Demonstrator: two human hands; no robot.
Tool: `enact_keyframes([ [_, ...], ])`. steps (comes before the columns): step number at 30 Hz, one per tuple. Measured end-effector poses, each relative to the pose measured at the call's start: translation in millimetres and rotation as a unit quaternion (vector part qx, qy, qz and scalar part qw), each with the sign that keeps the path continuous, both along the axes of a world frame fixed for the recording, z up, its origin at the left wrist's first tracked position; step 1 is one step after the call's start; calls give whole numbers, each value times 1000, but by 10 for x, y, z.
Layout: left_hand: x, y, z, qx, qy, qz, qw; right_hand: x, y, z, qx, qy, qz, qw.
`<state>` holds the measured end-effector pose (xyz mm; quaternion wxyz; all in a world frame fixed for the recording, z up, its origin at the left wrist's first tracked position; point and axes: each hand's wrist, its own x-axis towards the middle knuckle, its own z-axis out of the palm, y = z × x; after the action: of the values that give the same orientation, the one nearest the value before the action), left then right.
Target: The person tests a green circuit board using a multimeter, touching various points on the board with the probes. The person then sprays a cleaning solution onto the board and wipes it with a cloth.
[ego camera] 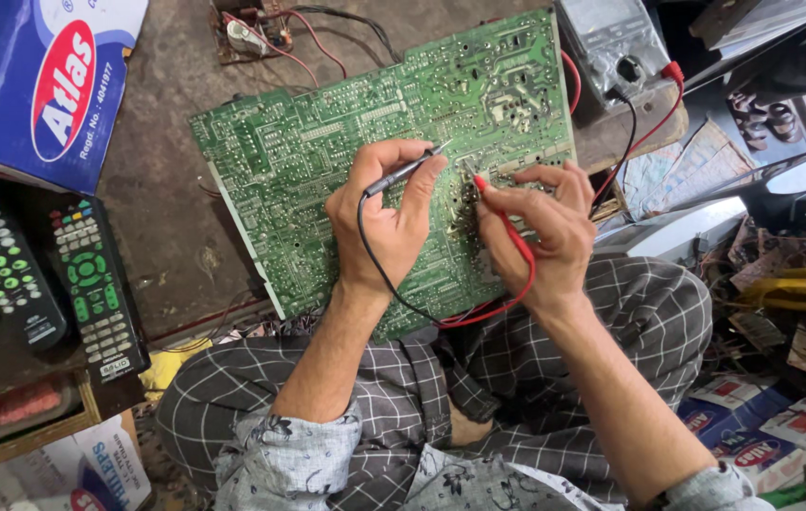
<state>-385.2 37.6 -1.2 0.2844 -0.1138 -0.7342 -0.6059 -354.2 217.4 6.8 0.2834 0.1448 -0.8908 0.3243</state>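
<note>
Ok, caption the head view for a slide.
Two bare hands, left and right, press black and red probes onto a green circuit board.

A green circuit board traced with pale silver lines fills the centre, over a dull brown worktop. The left hand pinches a black probe with a black lead; the right hand holds a red probe with a red lead. Grey trousers carry a white windowpane check, the shirt sleeves a grey floral print. Two black remotes show green, red and white buttons beside a blue box with a red oval.
</note>
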Motion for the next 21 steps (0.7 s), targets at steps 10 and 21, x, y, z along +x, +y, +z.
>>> enact_keyframes([
  [10,8,0,-6,8,-9,-2,1000,-28,-52,10,5,2,-28,1000],
  [21,-10,-17,-12,7,4,3,1000,-9,-41,-22,9,-2,-12,1000],
])
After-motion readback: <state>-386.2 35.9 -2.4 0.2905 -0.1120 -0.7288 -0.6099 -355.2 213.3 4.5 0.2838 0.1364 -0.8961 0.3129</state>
